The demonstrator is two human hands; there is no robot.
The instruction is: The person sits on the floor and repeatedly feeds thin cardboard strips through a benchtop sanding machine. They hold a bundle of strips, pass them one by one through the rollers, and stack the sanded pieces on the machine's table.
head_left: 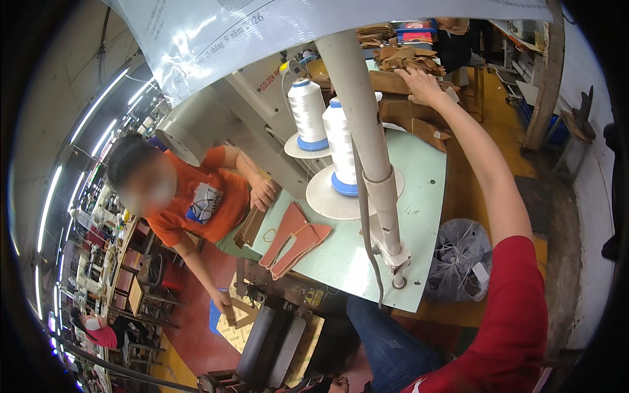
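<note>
My right arm, in a red sleeve, stretches far across to the back. There my right hand [422, 87] lies with fingers extended over the edge of a brown cardboard box [393, 83], just below a pile of brown cut pieces [409, 60]. Whether it touches any piece is hard to make out. Only a sliver of my left hand [339, 385] shows at the bottom edge, its fingers mostly cut off. On the pale green table [413, 229] are reddish-brown cut pieces [295, 239], forked in shape, with a thin band by them.
A co-worker in an orange shirt [209, 193] holds flat brown pieces [246, 314] over a patterned yellow sheet [229, 327]. White thread cones [341, 144] and a grey post [367, 131] rise from the table. A plastic bag [458, 259] of scraps sits right of it.
</note>
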